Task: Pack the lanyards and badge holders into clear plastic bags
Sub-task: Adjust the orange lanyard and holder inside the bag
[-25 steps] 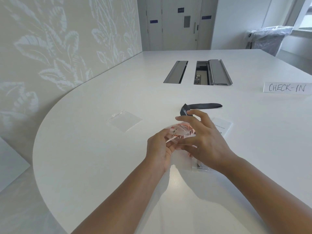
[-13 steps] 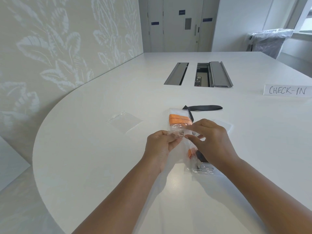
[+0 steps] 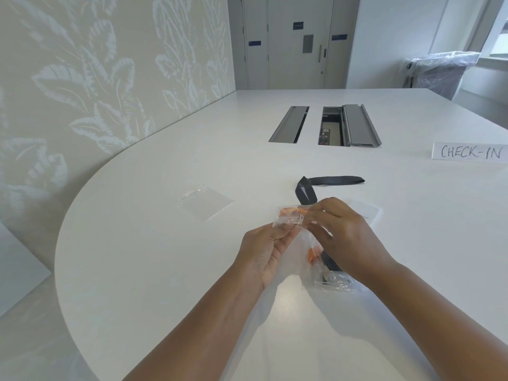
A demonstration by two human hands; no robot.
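Observation:
Above the white table [image 3: 154,270], both hands hold a clear plastic bag [image 3: 291,220] with an orange lanyard [image 3: 294,210] inside. My left hand [image 3: 265,250] pinches the bag's left edge. My right hand [image 3: 343,237] pinches its top right part. Under my right hand lies another clear bag [image 3: 334,283] holding orange and black pieces. A black lanyard [image 3: 330,181] lies on the table beyond my hands. A clear badge holder [image 3: 369,211] peeks out behind my right hand.
An empty clear bag [image 3: 204,202] lies flat to the left. A CHECK-IN sign [image 3: 470,152] stands at the far right. Two cable hatches [image 3: 321,126] sit in the table's middle, one with its lid open. A patterned wall runs along the left.
The bag with the orange lanyard has folded down lower and flatter between my hands. My right hand has moved up over its top right part.

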